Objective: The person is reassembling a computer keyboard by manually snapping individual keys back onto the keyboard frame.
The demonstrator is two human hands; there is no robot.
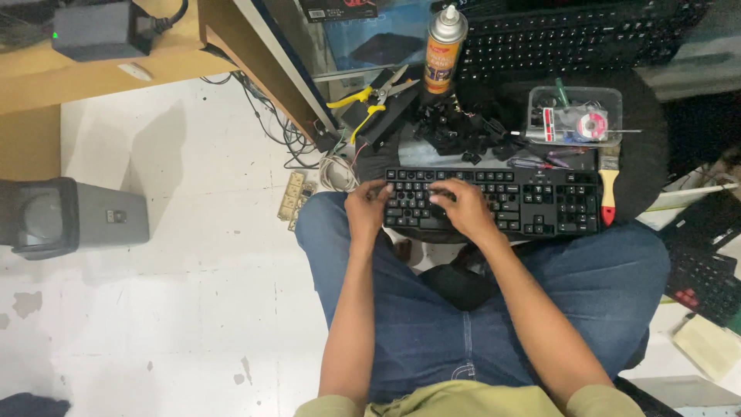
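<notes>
A black computer keyboard [532,202] lies across my knees, on the near edge of a round black stool. My left hand [366,208] grips the keyboard's left end, thumb over the corner keys. My right hand [465,207] rests on the keys left of the middle, fingers bent and pressing down on them. Whether a loose keycap sits under the fingers is hidden. A heap of loose black keycaps [455,130] lies just beyond the keyboard.
On the stool stand a spray can [444,48], yellow-handled pliers [369,96], a clear plastic tub [575,114] of small parts and a paintbrush [608,185]. Another keyboard [571,37] lies behind, more keyboards [706,262] at right. A grey bin [69,220] stands left; cables [289,139] trail on the floor.
</notes>
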